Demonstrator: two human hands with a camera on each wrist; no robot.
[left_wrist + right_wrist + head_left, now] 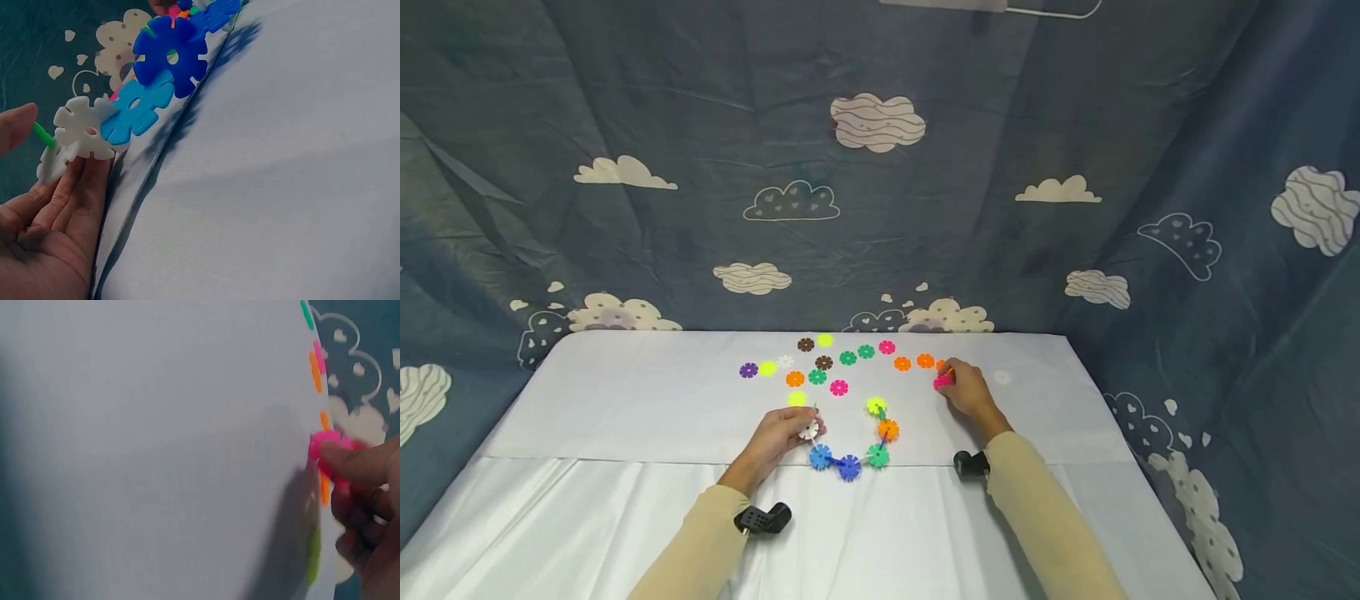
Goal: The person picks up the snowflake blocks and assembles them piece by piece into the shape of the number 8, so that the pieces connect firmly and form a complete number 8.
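Observation:
My left hand grips the end of a chain of linked snowflake discs, its fingers at a white disc. A green disc stands edge-on by the thumb. From there the chain curves through a light blue disc, a dark blue disc, a green disc and an orange disc to a yellow disc. Farther right, my right hand pinches a pink snowflake disc between thumb and fingers, close to an orange disc that it partly hides.
Loose discs lie scattered at the back of the white-covered table, among them a purple disc, a brown disc and a pink disc. A pale disc lies right of my right hand. A dark cloud-patterned curtain hangs behind.

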